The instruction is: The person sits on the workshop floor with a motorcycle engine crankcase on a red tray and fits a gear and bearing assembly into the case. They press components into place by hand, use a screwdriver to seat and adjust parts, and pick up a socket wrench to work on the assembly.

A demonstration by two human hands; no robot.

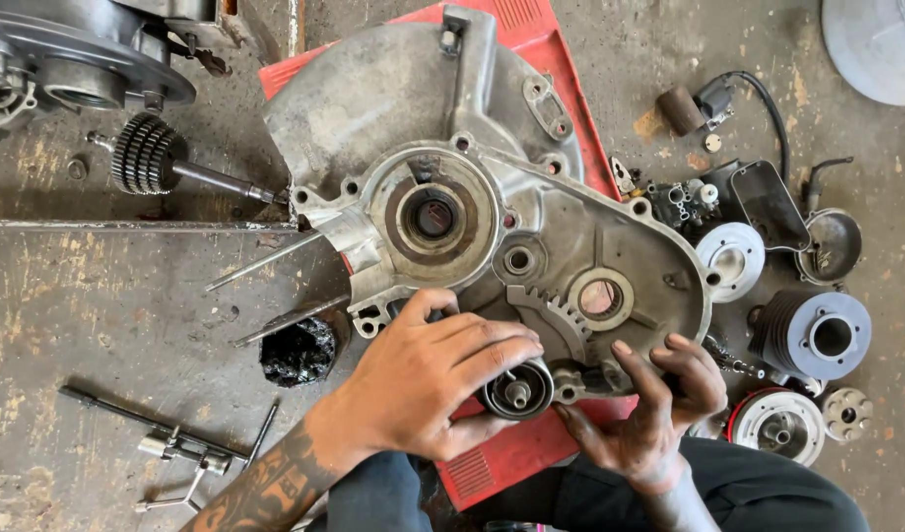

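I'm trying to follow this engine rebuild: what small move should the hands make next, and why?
Probably press the small round part squarely into the lower edge of the engine casing. The left hand already cups it against the casing, while the right hand grips the casing's rim beside it.

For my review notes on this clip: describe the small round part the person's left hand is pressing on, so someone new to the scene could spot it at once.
Start at the big grey engine casing lying on the red mat. At its near edge, under the fingertips of the left hand, sits a small dark cup-shaped round part with a short shaft at its centre. Unlike the loose finned and disc parts to the right, it sits against the casing itself.
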